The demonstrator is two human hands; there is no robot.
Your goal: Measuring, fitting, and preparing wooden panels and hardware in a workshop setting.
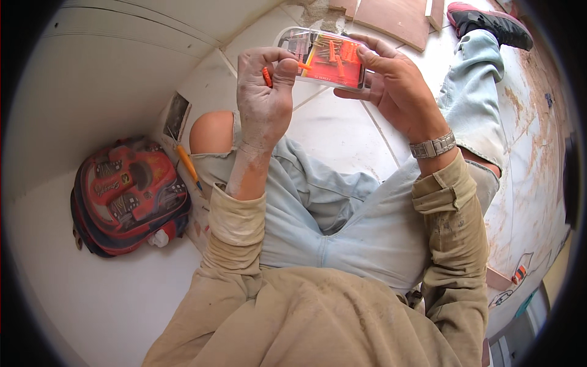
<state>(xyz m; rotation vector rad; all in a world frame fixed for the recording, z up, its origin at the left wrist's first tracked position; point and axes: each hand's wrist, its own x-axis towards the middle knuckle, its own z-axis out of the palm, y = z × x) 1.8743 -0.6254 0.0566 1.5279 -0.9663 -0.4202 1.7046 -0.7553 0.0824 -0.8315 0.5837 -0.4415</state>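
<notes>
My right hand (400,85) grips the right end of a clear plastic pack (321,72), thumb on top and fingers around its edge. Inside the pack lie several orange wall plugs (332,52) and thin screws. My left hand (264,101), coated in pale dust, is closed at the pack's left end. Between its thumb and forefinger an orange wall plug (304,65) sticks out over the pack. Another orange piece (267,77), seemingly a wall plug too, shows inside the curled fingers. Both hands are raised above my lap.
A red and black backpack (131,196) rests at the left by the white wall. Beside my left knee lies an orange-handled tool (188,164). Brown boards (391,21) lie on the tiled floor ahead. My right leg stretches forward, ending in a dark shoe (489,25).
</notes>
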